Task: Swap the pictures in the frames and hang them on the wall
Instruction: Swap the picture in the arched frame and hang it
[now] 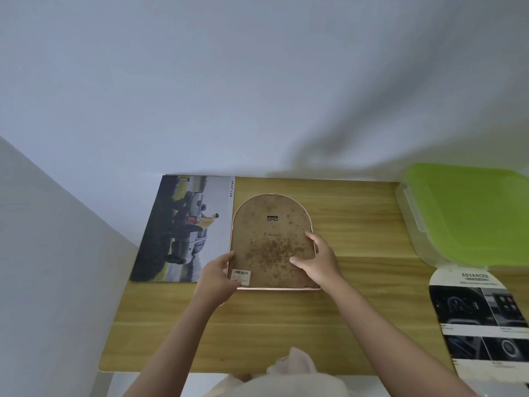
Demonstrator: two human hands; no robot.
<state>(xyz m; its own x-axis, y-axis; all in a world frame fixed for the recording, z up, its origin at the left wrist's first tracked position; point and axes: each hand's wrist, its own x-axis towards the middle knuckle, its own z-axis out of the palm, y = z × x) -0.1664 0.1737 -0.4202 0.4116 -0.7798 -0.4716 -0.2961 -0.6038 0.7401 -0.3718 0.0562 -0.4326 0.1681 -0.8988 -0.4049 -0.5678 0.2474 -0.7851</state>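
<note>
The arched frame [270,242] is lying face down on the tabletop [286,325], its stained backing and small hanger [272,218] facing up, just beside a car picture [183,229] on its left. The left hand [219,279] is gripping the frame's lower left corner by the barcode label [242,275], fingers curled round the edge; the right hand [317,260] is clasping the right edge, thumb pressing on the backing. Judging by this, the backing is being worked loose. It should go best by steadying one side flat while prising evenly along the rim, not bending the board. An arched print [481,319] is waiting at the right, below a green-lidded box [469,213].
</note>
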